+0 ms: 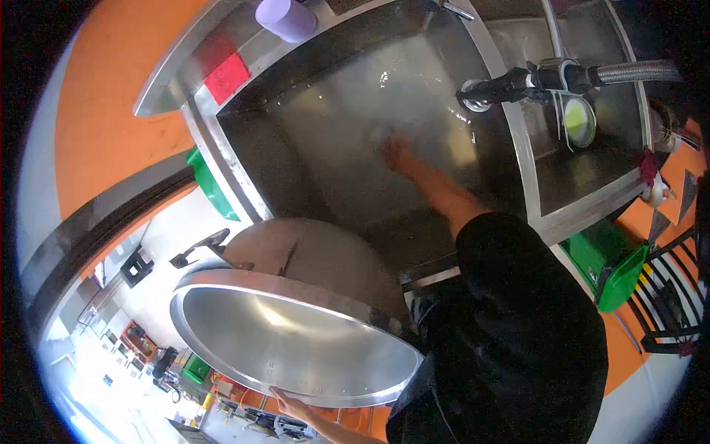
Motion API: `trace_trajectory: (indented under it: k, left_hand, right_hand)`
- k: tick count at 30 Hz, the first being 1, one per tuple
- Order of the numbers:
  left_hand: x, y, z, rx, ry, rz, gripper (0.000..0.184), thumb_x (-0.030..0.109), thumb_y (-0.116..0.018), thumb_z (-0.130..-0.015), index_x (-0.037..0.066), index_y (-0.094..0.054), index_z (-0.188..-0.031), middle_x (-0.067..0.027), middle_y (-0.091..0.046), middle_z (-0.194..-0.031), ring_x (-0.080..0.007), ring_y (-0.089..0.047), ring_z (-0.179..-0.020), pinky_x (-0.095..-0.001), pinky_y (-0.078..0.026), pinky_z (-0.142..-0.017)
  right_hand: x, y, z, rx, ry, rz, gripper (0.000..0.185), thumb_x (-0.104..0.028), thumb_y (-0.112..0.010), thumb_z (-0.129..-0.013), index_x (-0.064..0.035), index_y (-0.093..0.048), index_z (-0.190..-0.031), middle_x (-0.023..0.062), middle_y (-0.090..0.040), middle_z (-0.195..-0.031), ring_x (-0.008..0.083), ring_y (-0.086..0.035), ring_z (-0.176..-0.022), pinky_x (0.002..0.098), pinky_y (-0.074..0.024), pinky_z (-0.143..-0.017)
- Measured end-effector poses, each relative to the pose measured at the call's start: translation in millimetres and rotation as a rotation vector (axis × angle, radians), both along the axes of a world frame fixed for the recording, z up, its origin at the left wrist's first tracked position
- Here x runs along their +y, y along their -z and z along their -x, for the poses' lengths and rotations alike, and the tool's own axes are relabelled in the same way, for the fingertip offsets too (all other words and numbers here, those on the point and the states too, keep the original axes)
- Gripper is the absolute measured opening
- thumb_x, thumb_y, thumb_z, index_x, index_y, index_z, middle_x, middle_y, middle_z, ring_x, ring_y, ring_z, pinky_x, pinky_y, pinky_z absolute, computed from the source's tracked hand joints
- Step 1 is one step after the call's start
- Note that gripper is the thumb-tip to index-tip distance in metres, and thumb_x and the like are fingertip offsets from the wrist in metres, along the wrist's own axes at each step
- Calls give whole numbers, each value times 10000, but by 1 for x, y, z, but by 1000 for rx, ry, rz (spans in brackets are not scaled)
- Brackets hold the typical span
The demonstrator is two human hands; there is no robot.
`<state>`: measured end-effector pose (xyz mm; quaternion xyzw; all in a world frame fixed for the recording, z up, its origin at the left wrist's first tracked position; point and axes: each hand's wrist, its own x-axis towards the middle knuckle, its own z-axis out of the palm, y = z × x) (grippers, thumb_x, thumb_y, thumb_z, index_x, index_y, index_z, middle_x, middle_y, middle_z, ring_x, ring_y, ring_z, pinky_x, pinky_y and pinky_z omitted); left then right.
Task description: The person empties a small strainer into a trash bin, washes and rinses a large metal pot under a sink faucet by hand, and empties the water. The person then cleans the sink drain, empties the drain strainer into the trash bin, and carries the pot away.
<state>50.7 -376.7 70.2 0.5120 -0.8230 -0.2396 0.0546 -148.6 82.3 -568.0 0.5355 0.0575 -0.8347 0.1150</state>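
A large round metal pot (pixel 296 337), tilted with its wide mouth facing down the view, rests against the near side of the sink. My left hand (pixel 291 405) grips its rim from the outer edge, the thumb lying over the lip. My right hand (pixel 394 153) reaches down into the steel sink basin (pixel 296 177), which holds cloudy water. Its fingers are curled around something pale at the water, too blurred to name. A black hose end (pixel 488 92) with a metal tip hangs over the sink's right side.
A purple cup (pixel 287 19) and a red cloth (pixel 227 78) sit on the sink's ledge. The second basin (pixel 547 177) has a round tin-like container (pixel 579 120) with yellow-green contents on a wire holder. A green bin (pixel 606 266) stands at the right.
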Motion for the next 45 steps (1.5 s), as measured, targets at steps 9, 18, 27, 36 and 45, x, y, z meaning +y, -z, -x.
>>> trace_trajectory:
  k: [9,18,27,36,45]
  left_hand:
    - [-22,5,-11,-18,3,19,717,532,-565,-953,-81,-561,-1326,-230,-602,-1291,-310,-606,-1106,-449,-511,-950]
    - [-5,2,-2,-34,27,33,711,538,-545,-964,-78,-569,-1319,-233,-624,-1253,-305,-623,-1047,-450,-523,-906]
    - [-13,1,-4,-83,91,75,711,542,-526,-970,-69,-559,-1331,-245,-612,-1281,-313,-631,-1055,-457,-522,-913]
    - [-5,1,0,-102,56,94,695,527,-543,-966,-56,-555,-1343,-218,-600,-1315,-324,-628,-1087,-453,-528,-933]
    - [-3,1,-1,-48,23,25,721,525,-537,-974,-73,-506,-1377,-229,-536,-1393,-321,-577,-1187,-452,-491,-998]
  right_hand:
    - [7,-59,-10,475,-1538,-1174,548,-455,-450,-1009,-145,-462,-1461,64,-430,-1521,268,-403,-1382,477,-246,-1170]
    - [9,-57,-12,544,-2013,-1649,618,-502,-452,-997,-159,-395,-1507,51,-330,-1588,278,-299,-1451,521,-139,-1206]
    - [6,15,-15,519,-2509,-1668,655,-496,-495,-978,-227,-318,-1548,37,-227,-1633,294,-218,-1486,605,-130,-1191]
    - [12,-85,4,517,-2257,-1622,584,-419,-504,-990,-150,-397,-1497,121,-303,-1590,374,-222,-1474,600,-124,-1195]
    - [16,-133,-10,515,-1421,-1639,516,-231,-591,-930,39,-488,-1357,305,-476,-1391,451,-429,-1327,587,-307,-1117]
